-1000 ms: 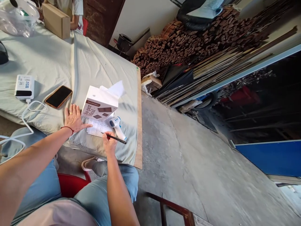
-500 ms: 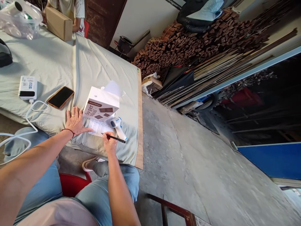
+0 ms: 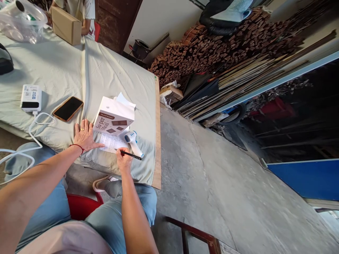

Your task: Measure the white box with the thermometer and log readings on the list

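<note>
My right hand (image 3: 124, 160) grips a black pen (image 3: 132, 155), its tip on the lower right part of a paper sheet (image 3: 112, 142) covered with small writing. Flat on the cloth, fingers spread, my left hand (image 3: 85, 135) has its thumb at the sheet's left edge. A white box marked "Super Meal" (image 3: 114, 116) stands over the sheet's far end and hides part of it. Close to the pen, on the right, lies a white and blue infrared thermometer (image 3: 134, 144). Another white paper (image 3: 125, 100) sticks out behind the box.
A phone (image 3: 68, 108) and a white power bank (image 3: 31, 98) with a cable lie to the left on the cloth-covered table (image 3: 113, 76). Across it are a cardboard box (image 3: 66, 26), a plastic tub (image 3: 23, 24) and a seated person. Stacked firewood (image 3: 196, 53) lines the wall.
The paper behind the box has gone from blurred and rounded to sharp-edged and lower. My right hand has shifted very slightly; my left hand stays put.
</note>
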Motion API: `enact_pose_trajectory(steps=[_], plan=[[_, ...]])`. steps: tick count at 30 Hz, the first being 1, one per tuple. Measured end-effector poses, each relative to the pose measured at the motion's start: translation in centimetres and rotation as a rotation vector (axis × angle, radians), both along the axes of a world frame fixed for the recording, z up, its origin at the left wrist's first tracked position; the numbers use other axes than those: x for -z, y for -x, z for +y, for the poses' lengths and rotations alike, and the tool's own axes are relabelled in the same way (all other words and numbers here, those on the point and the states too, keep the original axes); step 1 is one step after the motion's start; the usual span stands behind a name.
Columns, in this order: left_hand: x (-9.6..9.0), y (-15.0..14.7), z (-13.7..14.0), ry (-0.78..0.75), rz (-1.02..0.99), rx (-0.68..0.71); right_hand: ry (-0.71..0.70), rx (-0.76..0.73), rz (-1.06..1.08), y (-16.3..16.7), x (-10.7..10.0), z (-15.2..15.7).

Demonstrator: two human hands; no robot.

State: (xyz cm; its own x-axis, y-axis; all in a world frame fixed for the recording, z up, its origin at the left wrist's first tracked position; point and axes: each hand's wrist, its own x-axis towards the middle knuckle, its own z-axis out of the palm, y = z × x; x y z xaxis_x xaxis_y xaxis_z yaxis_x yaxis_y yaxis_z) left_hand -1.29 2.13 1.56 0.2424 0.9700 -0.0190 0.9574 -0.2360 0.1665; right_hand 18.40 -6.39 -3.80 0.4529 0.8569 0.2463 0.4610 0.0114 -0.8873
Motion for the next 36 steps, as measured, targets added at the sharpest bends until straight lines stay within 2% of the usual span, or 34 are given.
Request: enact_pose_trajectory(steps=[13,28,36], plan=[[0.07,0.03,-0.01,-0.012,0.009,-0.002,0.006,-0.028,0.0,-0.1,0.03,0.02],[0.33,0.08,0.1,-0.013,0.007,-0.001,-0.003,0.047,0.018,0.09,-0.38,-0.14],[0.27,0.03,0.08,-0.014,0.006,-0.006,0.013,0.022,-0.007,-0.19,0.08,-0.01]])
